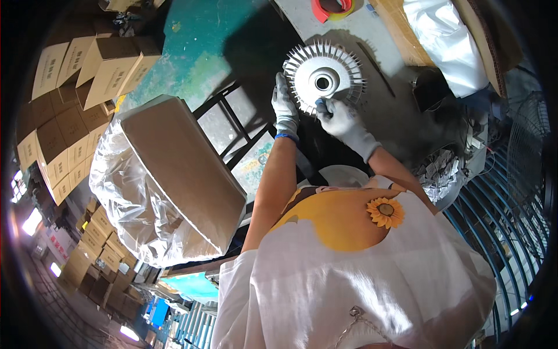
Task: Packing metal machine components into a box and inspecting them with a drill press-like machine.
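A round silver metal casting [308, 70] stands face-on at the table's edge, with thin fins all round its rim and a dark hole in its central hub. My left hand [284, 106], in a pale work glove with a blue cuff edge, grips the casting's left rim; its fingertips are partly hidden by the fins. On the lower face, just below the hub, is my right hand [340, 121], also gloved, its fingers curled closed. Something small and dark blue shows at those fingertips; whether it is a held thing or part of the glove is unclear.
An orange-red tape roll [319, 11] lies on the grey table [299, 13] beyond the casting. White plastic [450, 46] covers a carton at far right. Left of me stands a large plastic-lined carton [180, 163]; stacked boxes [64, 134] lie farther left. A blue roller conveyor [494, 232] runs right.
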Available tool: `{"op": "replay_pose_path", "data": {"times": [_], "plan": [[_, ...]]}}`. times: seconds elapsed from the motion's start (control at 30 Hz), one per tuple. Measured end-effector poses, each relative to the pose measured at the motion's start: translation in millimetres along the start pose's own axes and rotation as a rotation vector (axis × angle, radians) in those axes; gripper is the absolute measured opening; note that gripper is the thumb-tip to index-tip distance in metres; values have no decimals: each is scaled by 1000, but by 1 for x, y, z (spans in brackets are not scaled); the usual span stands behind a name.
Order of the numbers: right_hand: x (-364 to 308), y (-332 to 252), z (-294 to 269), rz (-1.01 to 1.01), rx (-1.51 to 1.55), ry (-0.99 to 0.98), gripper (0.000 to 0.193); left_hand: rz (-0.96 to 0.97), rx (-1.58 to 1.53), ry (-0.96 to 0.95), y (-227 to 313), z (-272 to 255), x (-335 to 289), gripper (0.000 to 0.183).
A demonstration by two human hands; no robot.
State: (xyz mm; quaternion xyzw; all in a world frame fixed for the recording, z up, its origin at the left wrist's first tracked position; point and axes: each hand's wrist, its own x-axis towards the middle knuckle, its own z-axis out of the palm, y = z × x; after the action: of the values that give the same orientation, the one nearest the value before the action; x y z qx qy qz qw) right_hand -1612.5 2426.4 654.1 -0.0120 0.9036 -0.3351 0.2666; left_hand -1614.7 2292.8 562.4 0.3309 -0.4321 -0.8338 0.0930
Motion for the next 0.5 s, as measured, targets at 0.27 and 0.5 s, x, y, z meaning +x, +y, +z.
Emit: {"op": "replay_pose_path", "data": {"times": [0.27, 0.5], "plan": [[6, -6, -5, 12, -58, -58, 26, -71, -70, 48, 10, 13, -1, 41], [5, -16, -10, 23, -45, -97, 25, -94, -44, 26, 0, 4, 7, 47]]}}
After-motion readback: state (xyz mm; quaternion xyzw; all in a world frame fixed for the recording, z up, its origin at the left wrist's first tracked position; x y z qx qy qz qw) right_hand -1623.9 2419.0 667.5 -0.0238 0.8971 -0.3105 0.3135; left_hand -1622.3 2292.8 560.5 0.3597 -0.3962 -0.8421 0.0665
